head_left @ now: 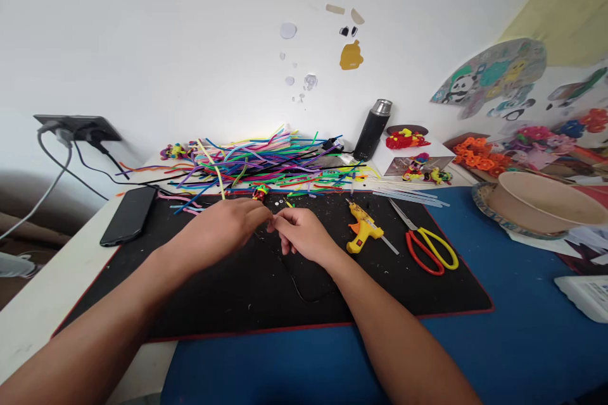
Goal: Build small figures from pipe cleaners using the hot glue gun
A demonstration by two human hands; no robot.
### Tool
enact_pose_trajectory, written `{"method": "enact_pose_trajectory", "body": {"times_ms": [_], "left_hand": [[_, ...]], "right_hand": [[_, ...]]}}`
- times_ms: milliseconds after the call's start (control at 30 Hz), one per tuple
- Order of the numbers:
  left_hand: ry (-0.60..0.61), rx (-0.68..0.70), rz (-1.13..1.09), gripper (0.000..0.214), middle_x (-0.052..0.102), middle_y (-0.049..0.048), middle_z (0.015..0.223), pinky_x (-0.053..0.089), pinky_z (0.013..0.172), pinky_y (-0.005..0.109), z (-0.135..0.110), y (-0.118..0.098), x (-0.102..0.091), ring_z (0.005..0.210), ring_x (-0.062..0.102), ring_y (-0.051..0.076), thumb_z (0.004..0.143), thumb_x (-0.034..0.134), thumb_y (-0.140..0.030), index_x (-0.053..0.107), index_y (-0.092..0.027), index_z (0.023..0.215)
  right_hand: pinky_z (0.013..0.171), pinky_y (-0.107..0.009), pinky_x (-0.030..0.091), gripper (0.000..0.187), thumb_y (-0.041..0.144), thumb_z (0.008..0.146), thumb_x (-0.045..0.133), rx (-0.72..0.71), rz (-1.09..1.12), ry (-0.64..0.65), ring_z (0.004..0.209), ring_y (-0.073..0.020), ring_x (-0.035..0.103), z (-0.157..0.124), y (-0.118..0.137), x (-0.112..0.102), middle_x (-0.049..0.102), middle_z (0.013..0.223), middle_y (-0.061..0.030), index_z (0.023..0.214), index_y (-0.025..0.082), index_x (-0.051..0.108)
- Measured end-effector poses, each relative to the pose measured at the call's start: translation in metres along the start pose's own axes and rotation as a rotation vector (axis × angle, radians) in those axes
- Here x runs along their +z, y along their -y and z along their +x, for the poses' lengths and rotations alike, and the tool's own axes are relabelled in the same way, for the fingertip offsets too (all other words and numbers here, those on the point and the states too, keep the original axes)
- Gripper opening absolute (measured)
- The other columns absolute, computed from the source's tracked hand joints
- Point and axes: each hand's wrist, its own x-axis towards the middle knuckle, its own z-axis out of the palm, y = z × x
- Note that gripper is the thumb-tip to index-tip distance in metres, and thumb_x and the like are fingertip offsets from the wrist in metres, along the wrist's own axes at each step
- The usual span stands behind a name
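2 bare hands are meeting over the black rectangular work mat with red edging [228, 304]. The left hand [223, 228] and the right hand [304, 237] are pinching together, fingertips nearly touching, on a thin black pipe cleaner [304, 291] that is trailing down in a loop across the mat below the right hand. Both grips are narrow, closing on that strand. Beyond the hands, a heap of multicoloured pipe cleaners [266, 161] is lying along the mat's far edge. To the right, a yellow hot-glue gun [361, 231] is resting on the mat, with red-and-yellow-handled scissors [427, 243] just beside it. A black smartphone [128, 215] is lying at the mat's left edge. A dark cylindrical flask [373, 130] is standing near the wall.
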Motion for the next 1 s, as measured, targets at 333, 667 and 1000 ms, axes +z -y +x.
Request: {"method": "enact_pose_trajectory", "body": {"times_ms": [333, 667, 1000], "left_hand": [[-0.097, -0.317, -0.530, 0.020, 0.077, 0.0045, 0.092, 0.055, 0.073, 0.030, 0.005, 0.006, 0.007, 0.081, 0.072, 0.021, 0.097, 0.060, -0.031, 0.067, -0.022, 0.113], [-0.154, -0.526, -1.198, 0.040, 0.078, 0.0074, 0.078, 0.063, 0.068, 0.032, 0.010, 0.026, 0.014, 0.073, 0.075, 0.021, 0.075, 0.088, -0.053, 0.080, -0.017, 0.090], [-0.180, -0.323, -0.893, 0.029, 0.078, 0.0079, 0.084, 0.057, 0.064, 0.027, 0.008, 0.018, 0.012, 0.069, 0.069, 0.018, 0.092, 0.073, -0.047, 0.081, -0.019, 0.089]], "right_hand": [[0.039, -0.018, 0.035, 0.025, 0.035, 0.100, 0.057, -0.004, 0.109, -0.018, 0.042, -0.0091, 0.056, -0.001, 0.004, -0.001, 0.051, 0.052, 0.0070, 0.084, 0.018, 0.068], [0.038, -0.019, 0.035, 0.025, 0.034, 0.099, 0.055, -0.039, 0.201, -0.015, 0.041, -0.0093, 0.056, -0.004, 0.013, -0.003, 0.053, 0.053, 0.0064, 0.084, 0.018, 0.068], [0.040, -0.019, 0.035, 0.024, 0.036, 0.098, 0.059, -0.010, 0.166, 0.007, 0.042, -0.0090, 0.056, -0.003, 0.010, -0.003, 0.050, 0.052, 0.0072, 0.085, 0.017, 0.069]]}}
